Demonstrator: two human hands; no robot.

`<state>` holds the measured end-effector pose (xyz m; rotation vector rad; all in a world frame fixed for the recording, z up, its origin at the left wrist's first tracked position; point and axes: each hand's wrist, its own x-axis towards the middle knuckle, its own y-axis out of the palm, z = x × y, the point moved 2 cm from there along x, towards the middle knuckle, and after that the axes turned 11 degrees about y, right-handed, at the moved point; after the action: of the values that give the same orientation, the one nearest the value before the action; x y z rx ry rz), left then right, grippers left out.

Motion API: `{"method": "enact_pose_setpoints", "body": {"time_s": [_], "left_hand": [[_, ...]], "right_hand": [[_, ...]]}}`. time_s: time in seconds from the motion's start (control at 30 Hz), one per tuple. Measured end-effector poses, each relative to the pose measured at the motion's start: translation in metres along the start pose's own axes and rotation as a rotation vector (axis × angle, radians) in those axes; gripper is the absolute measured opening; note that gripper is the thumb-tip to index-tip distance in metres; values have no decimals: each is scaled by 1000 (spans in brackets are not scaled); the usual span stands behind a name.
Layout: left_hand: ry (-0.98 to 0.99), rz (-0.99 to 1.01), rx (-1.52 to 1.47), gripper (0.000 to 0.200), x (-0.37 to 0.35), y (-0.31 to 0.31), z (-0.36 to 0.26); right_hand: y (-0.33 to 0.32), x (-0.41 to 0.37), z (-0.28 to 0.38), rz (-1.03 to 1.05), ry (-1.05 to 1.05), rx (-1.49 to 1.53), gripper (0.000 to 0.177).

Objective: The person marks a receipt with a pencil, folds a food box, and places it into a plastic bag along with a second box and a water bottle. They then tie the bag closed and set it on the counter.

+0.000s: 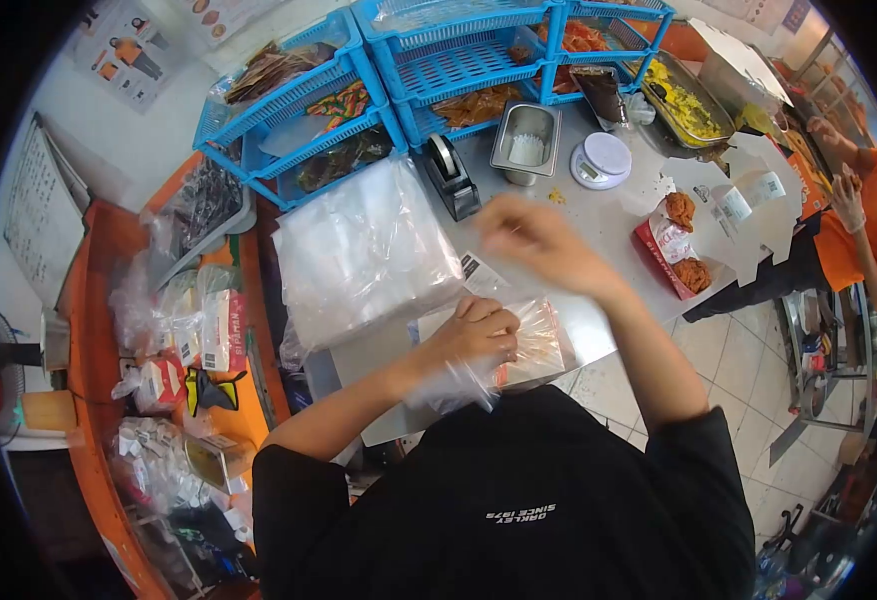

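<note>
My left hand (pixel 471 335) is closed, its curled fingers gripping a clear plastic bag (pixel 451 388). The bag is gathered around a box (pixel 547 338) with orange edge markings, close against my body at the counter's near edge. Part of the box is hidden under the hand. Above and to the right, my right hand (pixel 537 242) is raised over the counter, smeared by motion. It is nearest to a black tape dispenser (pixel 451 180) at its upper left. A white slip with a barcode (pixel 479 268) lies between the two hands.
A stack of clear plastic bags (pixel 369 250) lies at left. Behind are blue shelf baskets (pixel 459 75), a metal container (pixel 526 145) and a white scale (pixel 601 160). Fried chicken in a red box (pixel 667 255) sits at right. A co-worker in orange (pixel 864 215) stands at far right.
</note>
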<state>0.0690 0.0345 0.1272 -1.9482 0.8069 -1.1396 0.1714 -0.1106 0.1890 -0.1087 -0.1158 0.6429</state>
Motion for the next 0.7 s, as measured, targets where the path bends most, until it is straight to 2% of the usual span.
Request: {"method": "enact_pose_setpoints", "body": {"time_s": [0.03, 0.07, 0.13, 0.17, 0.2, 0.23, 0.27, 0.33, 0.37, 0.43, 0.47, 0.5, 0.53, 0.6, 0.63, 0.67, 0.7], "left_hand": [[65, -141, -7, 16, -7, 14, 9], [57, -135, 2, 16, -7, 12, 9], [-241, -75, -132, 6, -18, 6, 10], [-266, -272, -133, 4, -24, -4, 6], [-385, -325, -130, 5, -30, -21, 0], [-506, -374, -127, 8, -36, -40, -9], [-608, -553, -157, 11, -44, -52, -22], [-875, -864, -199, 19, -59, -81, -44], [-1041, -997, -213, 24, -59, -97, -55], [-1209, -1536, -580, 27, -18, -139, -75], [-716, -1193, -1037, 26, -32, -157, -74], [-945, -1322, -896, 27, -15, -164, -87], [-1170, -1464, -726, 27, 3, -168, -101], [-1211, -1450, -681, 36, -12, -165, -117], [-1321, -1488, -357, 47, 27, -164, -127], [-1554, -1136, -200, 46, 9, -166, -117], [-1672, -650, -21, 36, -4, -168, -119]], "right_hand": [[-27, -8, -10, -176, -40, 98, 19], [-50, -28, -9, -329, 35, 57, 14], [-72, -74, -76, -676, 174, -232, 21], [-61, -99, -105, -683, 90, -339, 30], [-49, -121, -125, -685, 1, -444, 38], [-29, -131, -131, -557, -145, -493, 50], [-5, -133, -131, -426, -286, -532, 61], [32, -120, -119, -274, -461, -507, 73], [46, -105, -112, -319, -542, -438, 79], [66, -65, -94, -356, -636, -350, 85], [70, -43, -76, -457, -761, -212, 80], [75, -29, -65, -540, -886, -52, 75], [84, -16, -61, -508, -889, 40, 71], [111, -6, -88, -173, -603, 167, 64], [124, -3, -113, 63, -371, 261, 60], [127, 0, -143, 289, -105, 412, 57], [125, 2, -172, 493, 159, 602, 55]]}}
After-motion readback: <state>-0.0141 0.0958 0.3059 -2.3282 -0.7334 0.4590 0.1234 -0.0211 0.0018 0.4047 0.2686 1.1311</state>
